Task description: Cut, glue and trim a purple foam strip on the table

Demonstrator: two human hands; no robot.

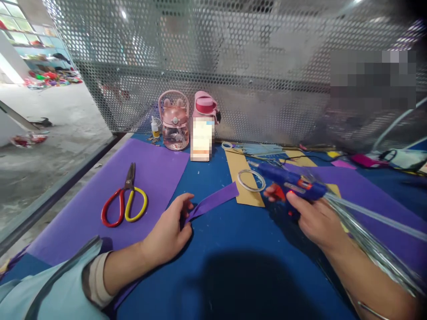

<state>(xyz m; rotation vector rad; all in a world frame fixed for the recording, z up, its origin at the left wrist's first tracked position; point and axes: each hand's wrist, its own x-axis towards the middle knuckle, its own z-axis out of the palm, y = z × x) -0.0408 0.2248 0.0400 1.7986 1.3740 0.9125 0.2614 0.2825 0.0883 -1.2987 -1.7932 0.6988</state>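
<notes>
Pinning the near end of the purple strip flat to the blue table with my left hand, fingers curled together and thumb pressing on the strip, I judge I'm keeping it from sliding while its far end points toward 1 o'clock, touching the tan card. At 3 o'clock of that strip my right hand is wrapped tight around the blue glue gun, forefinger on the red trigger, nozzle aimed toward 9 o'clock just over the wire ring. Red-and-yellow scissors lie untouched on the purple sheet at 9 o'clock of my left hand, with two pink bottles well apart at 12.
</notes>
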